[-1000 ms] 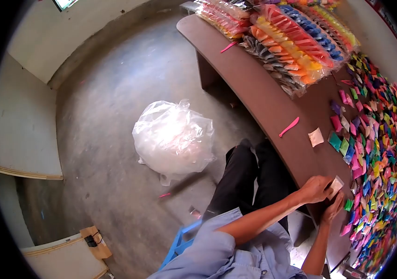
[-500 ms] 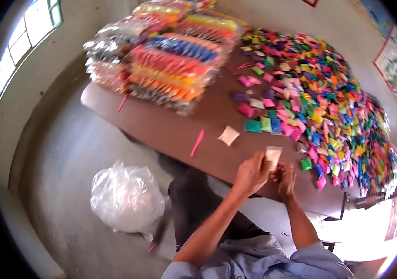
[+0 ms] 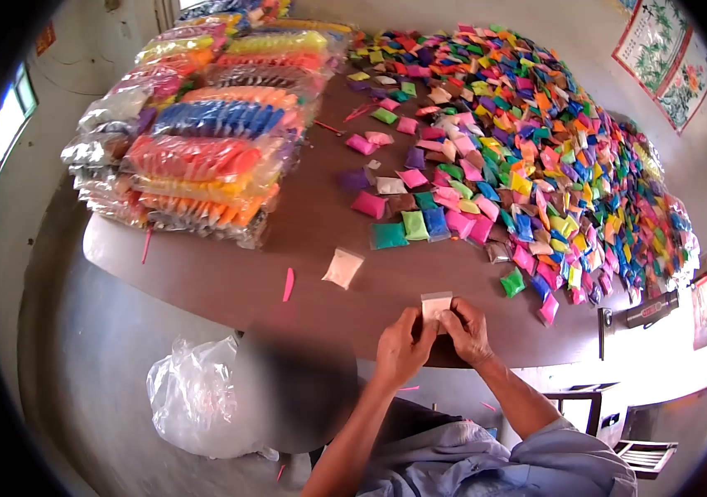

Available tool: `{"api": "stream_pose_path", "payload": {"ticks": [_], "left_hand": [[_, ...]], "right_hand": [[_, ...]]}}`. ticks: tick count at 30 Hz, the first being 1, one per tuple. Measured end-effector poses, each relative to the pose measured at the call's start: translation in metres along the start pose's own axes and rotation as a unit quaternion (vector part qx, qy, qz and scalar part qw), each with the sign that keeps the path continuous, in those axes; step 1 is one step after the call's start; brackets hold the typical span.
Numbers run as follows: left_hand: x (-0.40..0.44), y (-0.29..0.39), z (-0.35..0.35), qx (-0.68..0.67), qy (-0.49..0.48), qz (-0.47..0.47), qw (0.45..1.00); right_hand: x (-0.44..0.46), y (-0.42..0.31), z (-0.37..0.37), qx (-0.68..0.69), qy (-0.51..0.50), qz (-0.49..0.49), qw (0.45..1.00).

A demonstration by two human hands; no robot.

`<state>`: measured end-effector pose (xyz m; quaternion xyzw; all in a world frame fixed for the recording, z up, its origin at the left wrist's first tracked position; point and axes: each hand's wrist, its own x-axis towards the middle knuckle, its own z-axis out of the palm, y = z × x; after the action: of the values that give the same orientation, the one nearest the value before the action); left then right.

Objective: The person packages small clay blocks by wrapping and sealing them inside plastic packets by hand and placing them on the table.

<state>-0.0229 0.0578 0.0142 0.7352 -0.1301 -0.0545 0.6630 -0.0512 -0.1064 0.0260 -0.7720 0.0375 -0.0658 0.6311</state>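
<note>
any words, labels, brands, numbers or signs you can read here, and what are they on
None can be read.
Wall pictures: any lettering is too small to make out.
Red wall patch: too small and blurred to read.
Held packet: no legible print.
Bagged bundles: no legible print.

Shiny clear plastic on a smooth, faintly glossy desk (image 3: 312,215)
Crinkled film glints on the stacked packs (image 3: 212,157); the held sachet (image 3: 436,307) is see-through plastic, the large bag (image 3: 192,398) thin, glossy and wrinkled, the shirt (image 3: 552,464) matt cloth.
</note>
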Motion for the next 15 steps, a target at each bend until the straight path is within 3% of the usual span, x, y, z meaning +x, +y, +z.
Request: {"api": "stream_pose_path", "payload": {"ticks": [3,5,7,11,12,15], "left_hand": [[0.006,-0.003,0.0,0.021,-0.001,0.031,0.999],[0.005,-0.004,-0.003,-0.004,-0.034,-0.029,0.999],[0.003,0.003,-0.005,0.009,-0.043,-0.05,0.998],[0.002,0.004,-0.004,0.024,-0.037,-0.037,0.998],[0.002,0.009,-0.005,0.023,-0.042,-0.046,0.998],[0.002,0.019,-0.004,-0.003,-0.037,-0.048,0.998]], "right_hand": [[0.0,0.007,-0.002,0.034,-0.001,0.019,0.999],[0.002,0.007,0.001,0.053,0.031,0.024,0.998],[0.001,0.012,-0.003,-0.046,0.009,-0.03,0.998],[0.002,0.014,-0.002,-0.011,0.028,-0.015,0.999],[0.002,0.016,-0.006,-0.057,0.024,-0.035,0.997],[0.0,0.011,-0.006,0.024,0.019,0.025,0.999]]}}
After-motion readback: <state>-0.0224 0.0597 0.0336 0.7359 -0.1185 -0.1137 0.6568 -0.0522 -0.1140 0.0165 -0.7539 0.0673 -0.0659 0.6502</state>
